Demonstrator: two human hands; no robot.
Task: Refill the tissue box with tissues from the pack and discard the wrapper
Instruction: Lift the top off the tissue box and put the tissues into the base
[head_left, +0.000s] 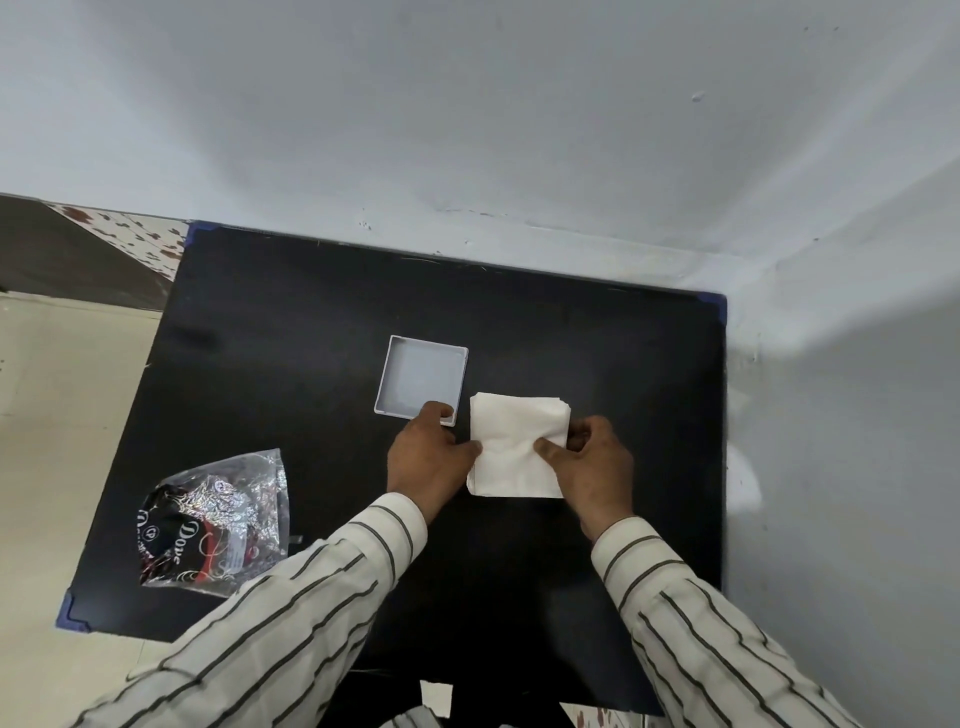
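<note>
A stack of white tissues (511, 441) lies on the black table (311, 364), right of centre. My left hand (428, 457) grips its left edge, thumb on the near-left side. My right hand (592, 467) holds its right side, thumb pressed on top. Just beyond my left hand sits a shallow square white tissue box (423, 376), open on top and with nothing inside. The crumpled clear plastic wrapper (213, 525), printed in black and red, lies flat at the table's near-left corner, apart from both hands.
The table stands against a pale wall (519, 130) at the back and right. Its left edge drops to a light tiled floor (47, 415). Striped sleeves (291, 613) cover the near part of the table.
</note>
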